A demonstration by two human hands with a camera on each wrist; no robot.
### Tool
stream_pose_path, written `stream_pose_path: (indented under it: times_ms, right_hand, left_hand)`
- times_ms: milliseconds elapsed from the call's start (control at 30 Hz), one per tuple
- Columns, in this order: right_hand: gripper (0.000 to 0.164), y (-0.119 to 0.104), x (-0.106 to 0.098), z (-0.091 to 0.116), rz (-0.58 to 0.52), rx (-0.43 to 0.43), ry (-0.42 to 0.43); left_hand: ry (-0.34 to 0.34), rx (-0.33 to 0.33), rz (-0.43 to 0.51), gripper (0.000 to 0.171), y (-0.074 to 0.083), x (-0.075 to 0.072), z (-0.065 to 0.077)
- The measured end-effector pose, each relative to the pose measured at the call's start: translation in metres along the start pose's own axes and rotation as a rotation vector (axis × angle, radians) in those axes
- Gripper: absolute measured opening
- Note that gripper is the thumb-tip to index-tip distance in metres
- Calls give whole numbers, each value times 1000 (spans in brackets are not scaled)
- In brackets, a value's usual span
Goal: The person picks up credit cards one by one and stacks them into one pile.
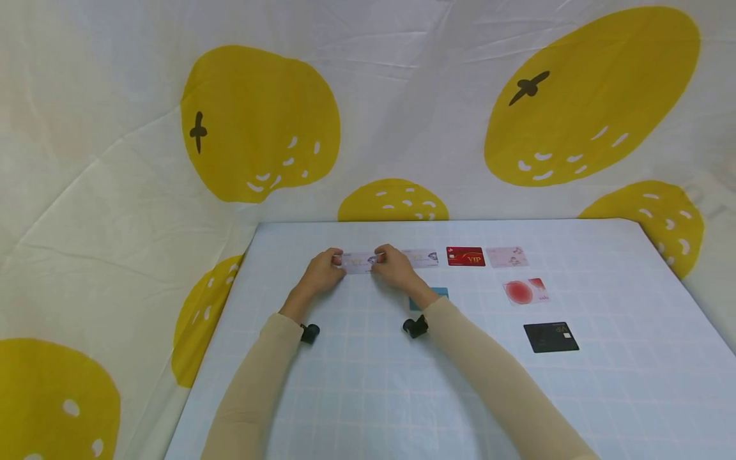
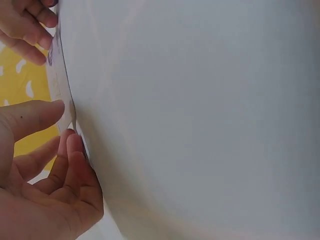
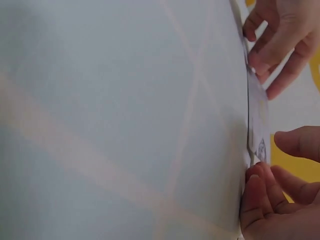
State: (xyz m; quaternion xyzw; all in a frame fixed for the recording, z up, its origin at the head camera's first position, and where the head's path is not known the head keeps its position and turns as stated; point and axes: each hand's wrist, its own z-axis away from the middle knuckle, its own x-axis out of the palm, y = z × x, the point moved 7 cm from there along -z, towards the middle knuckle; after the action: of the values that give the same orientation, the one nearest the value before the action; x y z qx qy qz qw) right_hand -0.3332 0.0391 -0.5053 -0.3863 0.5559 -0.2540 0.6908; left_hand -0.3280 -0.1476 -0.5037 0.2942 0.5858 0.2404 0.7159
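A pale lilac card (image 1: pixel 358 262) with a dark emblem at its right end lies near the table's back edge. At its left end is my left hand (image 1: pixel 323 271), gripping it between thumb and curled fingers. The right end is between the thumb and fingers of my right hand (image 1: pixel 395 267). In the right wrist view, the fingers (image 3: pixel 257 187) of that hand reach the near corner of the card, its thumb close beside. A similar lilac card (image 1: pixel 424 258) continues the row, partly behind my right hand. A teal card (image 1: pixel 440 292) is mostly covered by my right wrist.
Further right in the row lie a red VIP card (image 1: pixel 466 256) and a pale pink card (image 1: pixel 507 257). Nearer are a white card with a red circle (image 1: pixel 520 292) and a black card (image 1: pixel 551 337). A fruit-printed cloth (image 1: pixel 402 128) rises behind the table (image 1: pixel 368 396).
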Motion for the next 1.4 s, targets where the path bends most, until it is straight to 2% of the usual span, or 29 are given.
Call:
stream_pose_path:
  times_ms: [400,567,800,1133,1400]
  right_hand:
    - [43,4,-12,8,-64,33,1]
    - [43,4,-22,17,-86,49,2]
    - [44,6,-36,31,-117,41,2]
    - [44,6,-56,60,-158,43,16]
    - [43,12,-70,86,-135,27,40]
  left_hand:
    - [22,21,188,47,1,1,5]
    - [26,13,282,46,9,2,12]
    - [18,26,361,48,22,8,23]
    - [25,87,369,47,43,16,40]
    - [-25,101,392,48,55,33,50]
